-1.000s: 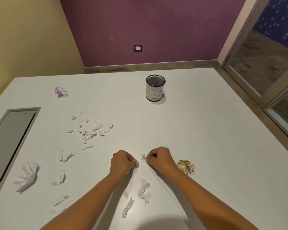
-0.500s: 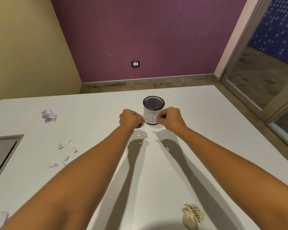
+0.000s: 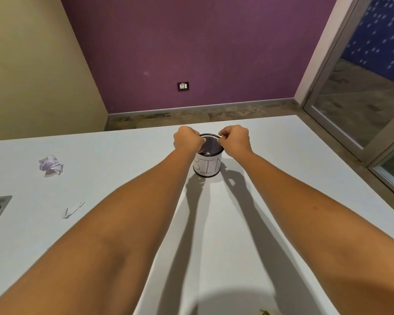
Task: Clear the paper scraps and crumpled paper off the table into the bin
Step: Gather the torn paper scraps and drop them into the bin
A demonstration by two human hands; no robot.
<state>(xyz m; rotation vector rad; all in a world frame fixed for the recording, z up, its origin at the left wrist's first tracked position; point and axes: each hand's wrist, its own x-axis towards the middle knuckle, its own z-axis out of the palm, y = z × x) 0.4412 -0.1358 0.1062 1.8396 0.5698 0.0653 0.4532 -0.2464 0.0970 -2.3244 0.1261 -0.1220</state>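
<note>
White tabletop (image 3: 123, 151) is bearing the labelled bin (image 3: 208, 166) directly under both hands, where left hand (image 3: 187, 138) and right hand (image 3: 236, 138), equally near, are pinching tiny paper scraps (image 3: 204, 140) above its open mouth, contents unclear, while a crumpled paper ball (image 3: 51, 164) and a loose strip (image 3: 73, 210) are lying well to the left.

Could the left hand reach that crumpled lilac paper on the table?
Probably yes: only bare table lies between the left hand and the crumpled paper, though its grip seems to pinch a scrap over the bin.
</note>
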